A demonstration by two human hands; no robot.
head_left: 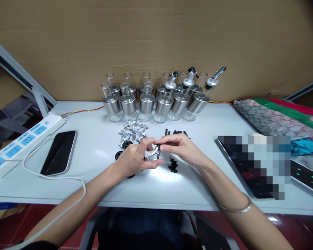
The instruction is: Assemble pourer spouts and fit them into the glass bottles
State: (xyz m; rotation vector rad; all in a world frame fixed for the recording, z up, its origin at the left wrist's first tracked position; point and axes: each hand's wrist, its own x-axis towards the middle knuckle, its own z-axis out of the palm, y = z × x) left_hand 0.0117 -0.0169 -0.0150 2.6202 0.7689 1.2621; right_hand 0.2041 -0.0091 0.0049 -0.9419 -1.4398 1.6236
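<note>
Starting at the left edge of the white table (99, 187), a power strip (23, 140) with blue sockets lies at an angle, and its white cable (65, 180) loops forward past a dark smartphone (59, 152) lying flat beside it, all well clear of the working area. Toward the middle, a heap of silver pourer spouts (132, 131) sits just behind the hands, near enough to pick from, with a few black round caps (119, 155) beside it. The left hand (135, 159) is closed around one silver spout piece (152, 153), holding it steady above the table, while the right hand (178, 146) pinches its fingertips narrowly on a small black part (158, 148) at the spout's end, apparently to press the two together. Small black plugs (173, 166) lie just under the right hand, and black strips (177, 133) just behind it. Along the cardboard backing stand rows of glass bottles (146, 102) with steel sleeves; the right-hand ones already carry fitted pourers (189, 80). Farther right lie a dark tablet (245, 170) and folded patterned fabric (273, 119).
</note>
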